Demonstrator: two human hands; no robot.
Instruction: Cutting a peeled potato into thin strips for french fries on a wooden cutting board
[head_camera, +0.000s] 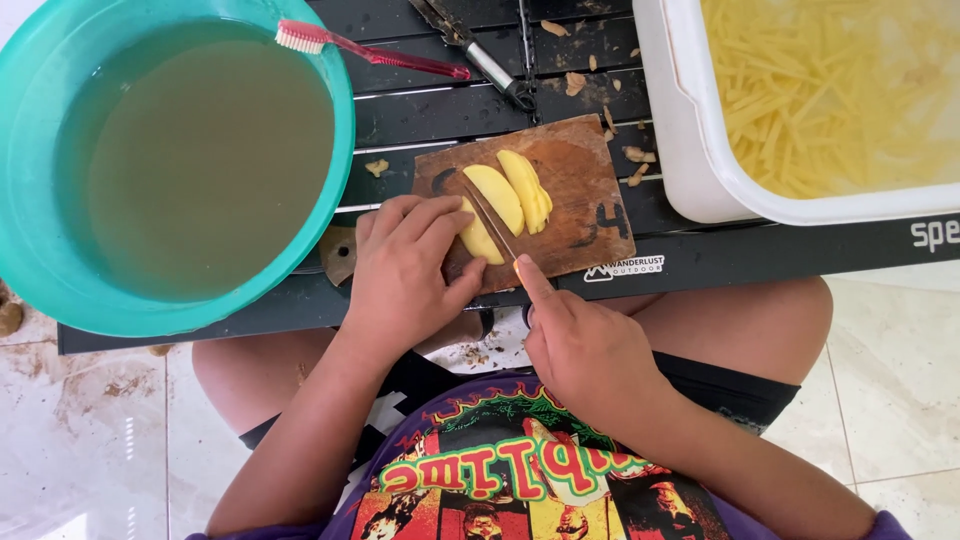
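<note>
A peeled yellow potato (478, 238) lies on a small brown wooden cutting board (585, 195), with cut slices (515, 187) fanned out beside it. My left hand (405, 270) presses down on the uncut part of the potato. My right hand (580, 345) grips a knife (490, 218), index finger along the spine; the thin blade stands in the potato between the held piece and the slices.
A teal basin (335, 190) of murky water stands at the left with a red toothbrush (370, 48) on its rim. A white tub (700, 170) of potato sticks in water is at the right. A peeler (480, 55) and peel scraps lie on the black slatted table (440, 110).
</note>
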